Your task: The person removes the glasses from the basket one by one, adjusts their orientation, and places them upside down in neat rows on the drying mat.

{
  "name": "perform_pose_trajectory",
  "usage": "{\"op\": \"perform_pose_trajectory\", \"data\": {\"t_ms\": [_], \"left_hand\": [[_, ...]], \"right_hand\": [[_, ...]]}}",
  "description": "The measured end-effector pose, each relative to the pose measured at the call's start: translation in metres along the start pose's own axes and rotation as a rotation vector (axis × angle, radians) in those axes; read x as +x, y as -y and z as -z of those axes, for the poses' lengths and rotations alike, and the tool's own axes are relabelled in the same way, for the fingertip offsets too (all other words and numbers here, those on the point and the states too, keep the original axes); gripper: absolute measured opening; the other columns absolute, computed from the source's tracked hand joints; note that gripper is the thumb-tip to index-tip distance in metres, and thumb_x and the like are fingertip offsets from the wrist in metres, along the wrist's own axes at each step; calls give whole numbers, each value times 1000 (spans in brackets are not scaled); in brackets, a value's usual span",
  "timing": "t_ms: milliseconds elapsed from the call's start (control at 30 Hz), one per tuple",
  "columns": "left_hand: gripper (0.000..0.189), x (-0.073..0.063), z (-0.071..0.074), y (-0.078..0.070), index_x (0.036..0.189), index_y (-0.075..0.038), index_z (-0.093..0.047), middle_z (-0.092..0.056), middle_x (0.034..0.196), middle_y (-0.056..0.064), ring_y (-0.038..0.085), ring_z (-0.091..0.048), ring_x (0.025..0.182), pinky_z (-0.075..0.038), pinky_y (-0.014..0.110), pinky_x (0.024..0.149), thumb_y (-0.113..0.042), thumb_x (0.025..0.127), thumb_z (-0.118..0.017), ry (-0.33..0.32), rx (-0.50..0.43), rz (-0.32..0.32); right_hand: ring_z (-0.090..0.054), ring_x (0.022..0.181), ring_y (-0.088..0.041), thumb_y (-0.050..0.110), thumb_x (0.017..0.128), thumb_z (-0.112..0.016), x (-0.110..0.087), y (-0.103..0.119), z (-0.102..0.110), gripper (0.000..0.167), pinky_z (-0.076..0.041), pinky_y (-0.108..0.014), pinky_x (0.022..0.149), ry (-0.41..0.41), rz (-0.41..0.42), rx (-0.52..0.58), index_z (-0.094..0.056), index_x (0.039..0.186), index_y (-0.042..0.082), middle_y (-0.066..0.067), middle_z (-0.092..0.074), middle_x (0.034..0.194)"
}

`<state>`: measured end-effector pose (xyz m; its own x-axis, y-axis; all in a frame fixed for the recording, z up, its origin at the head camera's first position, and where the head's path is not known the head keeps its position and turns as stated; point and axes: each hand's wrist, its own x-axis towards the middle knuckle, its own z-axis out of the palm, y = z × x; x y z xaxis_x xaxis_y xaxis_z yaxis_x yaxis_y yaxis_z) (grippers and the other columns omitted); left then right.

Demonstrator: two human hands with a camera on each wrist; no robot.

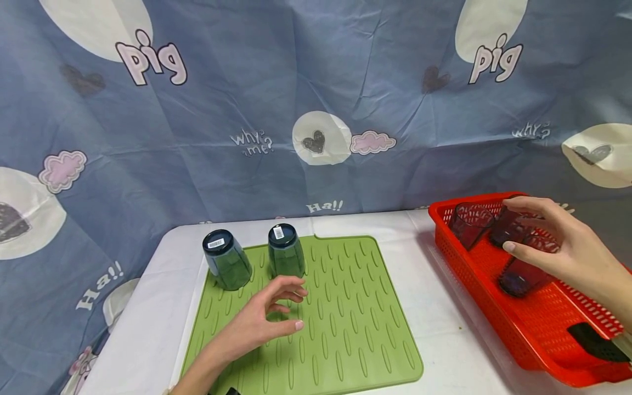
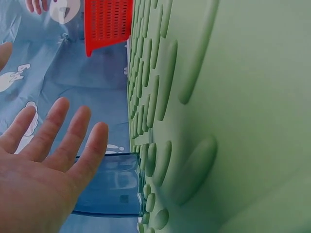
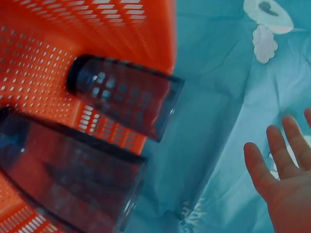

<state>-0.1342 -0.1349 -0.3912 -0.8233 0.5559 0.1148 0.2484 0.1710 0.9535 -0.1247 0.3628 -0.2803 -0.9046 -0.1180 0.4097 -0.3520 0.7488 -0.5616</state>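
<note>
My left hand (image 1: 269,315) hovers over a green drying mat (image 1: 345,307), fingers parted and holding nothing. Just beyond it, two blue glasses stand upside down on the mat: one glass (image 1: 229,263) at the back left corner, the other glass (image 1: 286,255) to its right, both with white labels on their bases. My right hand (image 1: 568,241) is above a red basket (image 1: 474,285), thumb and fingers spread with nothing between them. Inside the basket are three glasses: a left one (image 1: 469,225), one behind the fingers (image 1: 506,222), partly hidden, and a nearer one (image 1: 525,271) under the hand.
A white cloth (image 1: 143,329) covers the table around the mat and under the basket. Behind the table hangs a blue printed curtain (image 1: 276,82). The basket's raised left wall (image 1: 484,312) stands between its glasses and the mat.
</note>
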Motion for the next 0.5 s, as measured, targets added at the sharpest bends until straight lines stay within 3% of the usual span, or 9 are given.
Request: {"op": "perform_pose_trajectory", "data": {"t_ms": [167,500], "left_hand": [[57,1,-1,2,137,-23,-48,-55,131,13,32,-52,119,-46,50,99,-15,87,-75,6,-2,-8],[55,1,-1,3,136,-19,-48,-54,130,17,37,-51,119,-46,49,98,-10,88,-73,16,-11,-4]], "right_hand": [[-47,109,7,7,79,-82,0,-12,2,72,-35,-1,81,-2,-22,1,-50,142,19,6,-49,135],[-44,107,7,15,82,-81,-2,-35,7,70,-37,-1,74,7,-117,-36,-47,143,19,12,-44,133]]}}
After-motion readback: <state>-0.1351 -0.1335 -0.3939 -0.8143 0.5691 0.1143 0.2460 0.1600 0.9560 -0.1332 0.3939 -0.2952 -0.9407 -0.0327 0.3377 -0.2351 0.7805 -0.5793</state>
